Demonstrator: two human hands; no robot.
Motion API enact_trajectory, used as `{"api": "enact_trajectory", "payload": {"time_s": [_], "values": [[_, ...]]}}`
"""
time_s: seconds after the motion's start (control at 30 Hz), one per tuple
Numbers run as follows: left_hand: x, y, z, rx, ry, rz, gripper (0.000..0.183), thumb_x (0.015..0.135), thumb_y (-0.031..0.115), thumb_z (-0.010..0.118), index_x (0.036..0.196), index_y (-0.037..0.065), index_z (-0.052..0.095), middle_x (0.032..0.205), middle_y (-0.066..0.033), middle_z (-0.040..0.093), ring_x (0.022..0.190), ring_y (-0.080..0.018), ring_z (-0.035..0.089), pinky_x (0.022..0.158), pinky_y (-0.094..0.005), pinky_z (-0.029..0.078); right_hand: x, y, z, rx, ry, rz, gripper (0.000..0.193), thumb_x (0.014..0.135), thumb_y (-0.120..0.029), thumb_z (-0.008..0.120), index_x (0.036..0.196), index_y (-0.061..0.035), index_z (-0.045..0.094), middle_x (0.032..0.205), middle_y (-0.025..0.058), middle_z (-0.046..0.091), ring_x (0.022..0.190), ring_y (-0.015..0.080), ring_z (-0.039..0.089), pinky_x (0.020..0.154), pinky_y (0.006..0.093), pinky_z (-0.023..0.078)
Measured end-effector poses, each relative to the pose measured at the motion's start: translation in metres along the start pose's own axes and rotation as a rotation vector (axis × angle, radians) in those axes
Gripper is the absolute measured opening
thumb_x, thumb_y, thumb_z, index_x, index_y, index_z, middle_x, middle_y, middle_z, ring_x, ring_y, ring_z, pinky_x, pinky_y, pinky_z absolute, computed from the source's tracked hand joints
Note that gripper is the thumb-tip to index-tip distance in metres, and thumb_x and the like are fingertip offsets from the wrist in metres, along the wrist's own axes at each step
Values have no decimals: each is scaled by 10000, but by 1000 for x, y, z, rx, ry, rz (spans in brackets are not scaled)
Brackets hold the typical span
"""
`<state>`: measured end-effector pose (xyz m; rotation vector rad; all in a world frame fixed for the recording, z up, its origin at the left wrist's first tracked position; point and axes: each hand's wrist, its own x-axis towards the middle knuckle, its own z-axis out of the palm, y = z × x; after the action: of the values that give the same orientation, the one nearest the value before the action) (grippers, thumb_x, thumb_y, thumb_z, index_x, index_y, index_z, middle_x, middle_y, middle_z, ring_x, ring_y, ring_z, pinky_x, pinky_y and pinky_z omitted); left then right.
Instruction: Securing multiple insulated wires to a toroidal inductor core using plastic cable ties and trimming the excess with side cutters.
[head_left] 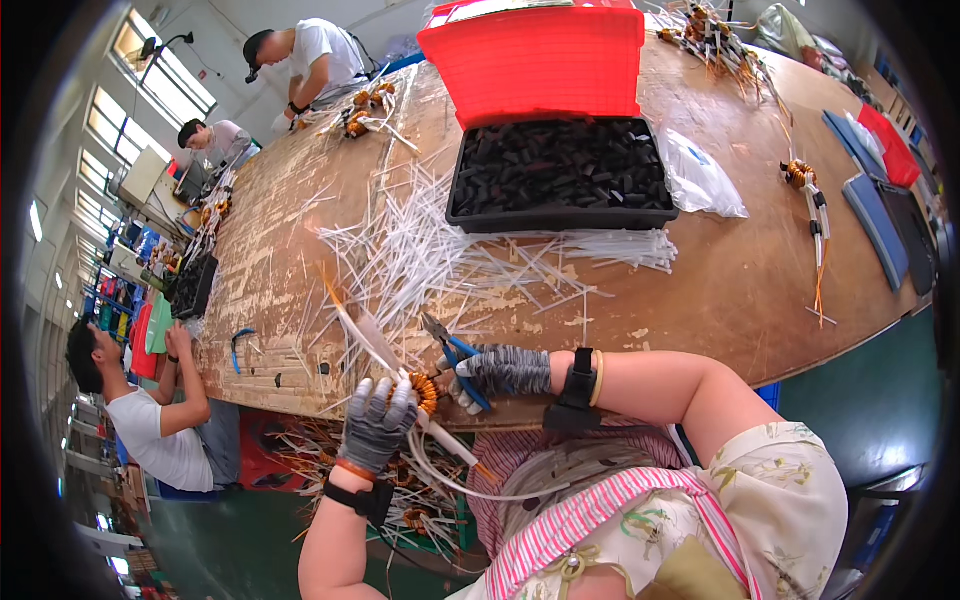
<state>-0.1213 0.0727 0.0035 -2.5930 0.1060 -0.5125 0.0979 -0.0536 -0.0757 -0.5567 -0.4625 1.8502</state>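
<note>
My left hand [376,428], in a grey and white glove, closes its fingers on a copper-wound ring coil [428,394] at the table's near edge. White-sleeved leads run from the coil, some up over the table and some down toward my lap. My gloved right hand [508,371] grips blue-handled cutting pliers [464,350] just right of the coil. Their jaws point up and left, above the table. Beyond both hands lies a loose heap of white cable ties [420,245].
A black tray [565,220] of small black pieces stands ahead, with a red bin [530,65] behind it. To its right are a plastic bag [703,175] and another coil [800,174]. More coils [410,520] hang below the edge. Several people work along the left.
</note>
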Motion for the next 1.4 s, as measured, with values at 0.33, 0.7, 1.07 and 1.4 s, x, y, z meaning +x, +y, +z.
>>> {"api": "enact_trajectory", "payload": {"time_s": [0.33, 0.7, 1.07, 1.4], "values": [[-30, -98, -94, 651, -211, -663, 229, 764, 200, 609, 928, 41, 591, 1168, -152, 530, 1159, -327, 448, 983, -418, 352, 5, -4, -11, 269, -8, -48, 337, 835, -180, 609, 1109, -38, 471, 939, 172, 608, 809, 318, 632, 705, 444, 547], [-36, -8, -71, -757, 184, -1376, 429, 734, 15, 666, 1124, 3, 489, 977, -83, 579, 852, -150, 575, 737, -263, 507, 4, 2, -16, 72, 79, -112, 388, 830, -236, 634, 1147, -66, 490, 978, 157, 612, 810, 266, 632, 670, 382, 539], [-55, 5, -38, -977, 326, -1714, 417, 751, -16, 646, 1117, 39, 454, 887, -55, 557, 680, -120, 546, 534, -242, 478, -82, -87, 73, 229, -405, -153, 641, 816, -184, 606, 1376, -114, 303, 1208, 205, 507, 892, 272, 606, 728, 415, 496], [-44, 20, -28, -1220, 484, -1640, 286, 758, 29, 667, 959, 49, 466, 824, -26, 532, 624, -91, 533, 513, -223, 475, -39, -108, 82, 44, -83, -673, 409, 766, -39, 593, 1163, -80, 507, 1155, 144, 546, 891, 209, 596, 767, 341, 492]]}}
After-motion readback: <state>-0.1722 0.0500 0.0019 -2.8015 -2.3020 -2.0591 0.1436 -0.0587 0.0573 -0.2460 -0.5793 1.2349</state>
